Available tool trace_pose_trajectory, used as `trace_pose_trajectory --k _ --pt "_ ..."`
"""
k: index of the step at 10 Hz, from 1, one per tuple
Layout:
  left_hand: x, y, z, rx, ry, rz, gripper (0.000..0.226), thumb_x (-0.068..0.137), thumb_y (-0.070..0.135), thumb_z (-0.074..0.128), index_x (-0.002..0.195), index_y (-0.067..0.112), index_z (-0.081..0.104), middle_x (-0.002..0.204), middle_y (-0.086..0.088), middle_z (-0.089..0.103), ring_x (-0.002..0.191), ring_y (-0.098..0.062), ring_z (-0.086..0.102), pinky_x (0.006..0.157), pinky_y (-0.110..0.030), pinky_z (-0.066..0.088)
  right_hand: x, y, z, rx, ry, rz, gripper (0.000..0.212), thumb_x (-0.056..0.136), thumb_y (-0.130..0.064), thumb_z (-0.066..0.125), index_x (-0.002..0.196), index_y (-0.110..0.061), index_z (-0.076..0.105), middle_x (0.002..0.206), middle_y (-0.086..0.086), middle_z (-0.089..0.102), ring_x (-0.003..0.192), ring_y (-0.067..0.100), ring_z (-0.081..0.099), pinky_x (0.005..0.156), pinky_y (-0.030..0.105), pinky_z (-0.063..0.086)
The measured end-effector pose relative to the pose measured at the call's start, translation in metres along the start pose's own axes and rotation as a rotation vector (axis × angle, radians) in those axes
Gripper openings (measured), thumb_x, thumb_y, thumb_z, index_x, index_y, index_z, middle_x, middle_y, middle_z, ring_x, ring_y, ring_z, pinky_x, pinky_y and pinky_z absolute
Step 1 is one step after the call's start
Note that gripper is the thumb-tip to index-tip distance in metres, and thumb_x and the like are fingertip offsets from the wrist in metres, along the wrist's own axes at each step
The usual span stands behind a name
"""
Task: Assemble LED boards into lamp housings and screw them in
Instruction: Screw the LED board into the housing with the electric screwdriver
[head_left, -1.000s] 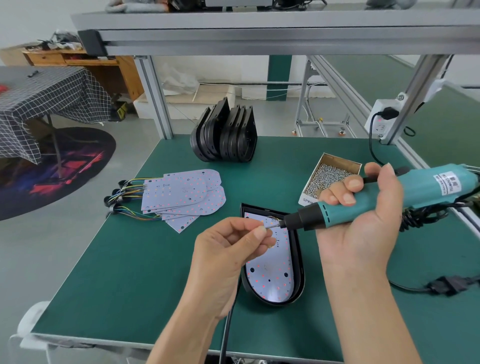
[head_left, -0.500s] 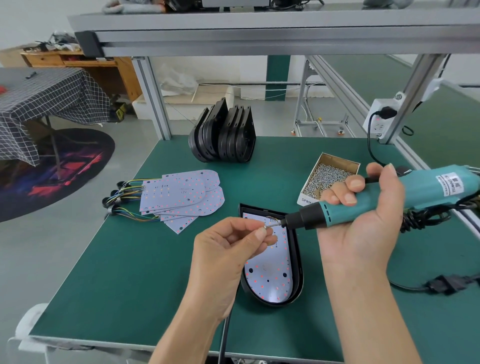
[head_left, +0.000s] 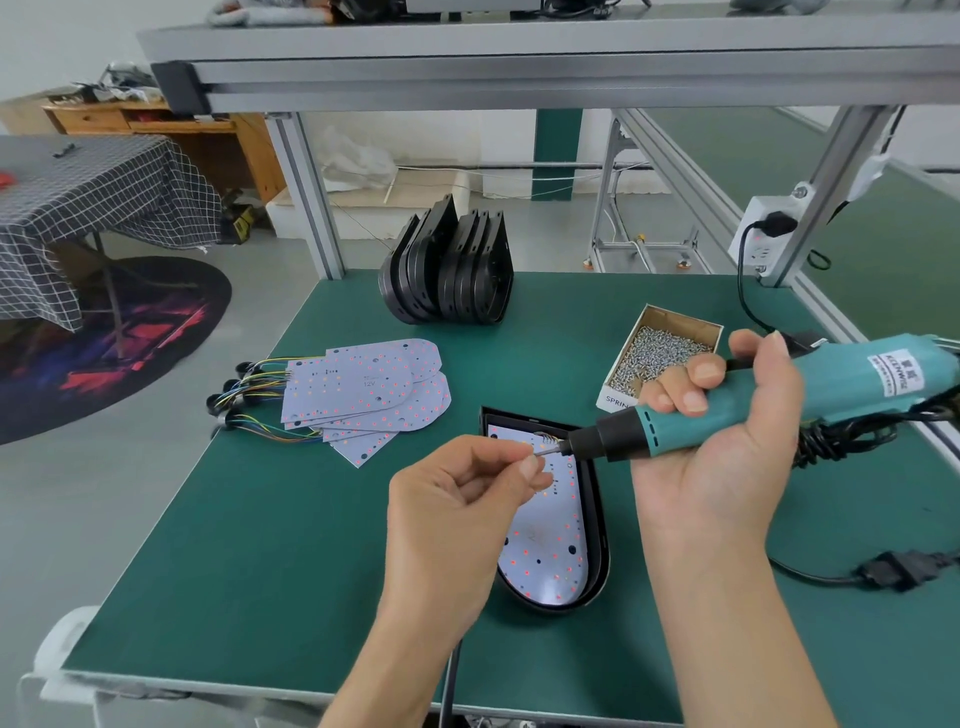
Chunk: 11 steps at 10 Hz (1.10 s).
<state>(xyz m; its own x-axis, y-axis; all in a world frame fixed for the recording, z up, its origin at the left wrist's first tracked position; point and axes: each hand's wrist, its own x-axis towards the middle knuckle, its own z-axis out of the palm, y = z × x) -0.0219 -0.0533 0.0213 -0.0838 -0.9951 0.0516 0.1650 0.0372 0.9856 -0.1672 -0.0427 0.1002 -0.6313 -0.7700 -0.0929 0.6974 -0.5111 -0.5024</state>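
Now loading screw on driver bit
Left hand (head_left: 457, 512) pinches screw (head_left: 537, 453) at bit; right hand (head_left: 727, 441) grips electric screwdriver (head_left: 769, 402) above housing (head_left: 597, 519)

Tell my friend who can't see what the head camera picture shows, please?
A person's right hand holds a teal electric screwdriver while the left hand pinches something small at its bit, above an LED board lying in a black lamp housing on a green table. Behind lie spare boards, a screw box and stacked housings.
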Motion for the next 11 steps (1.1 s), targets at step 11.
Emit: trace_pose_trajectory --k 11 --pt "-0.019 -0.025 -0.034 0.754 0.238 -0.016 0.032 0.084 0.062 0.067 0.08 0.03 0.064 0.064 0.012 0.064 0.063 -0.007 0.059 0.056 -0.015 0.04 0.018 0.016 -0.084 -0.067 -0.038 -0.007 0.015 0.103 -0.031 0.057 0.091 -0.021 0.057 0.067 -0.005 0.048 0.052 0.01 0.038 0.055 0.022 0.039"
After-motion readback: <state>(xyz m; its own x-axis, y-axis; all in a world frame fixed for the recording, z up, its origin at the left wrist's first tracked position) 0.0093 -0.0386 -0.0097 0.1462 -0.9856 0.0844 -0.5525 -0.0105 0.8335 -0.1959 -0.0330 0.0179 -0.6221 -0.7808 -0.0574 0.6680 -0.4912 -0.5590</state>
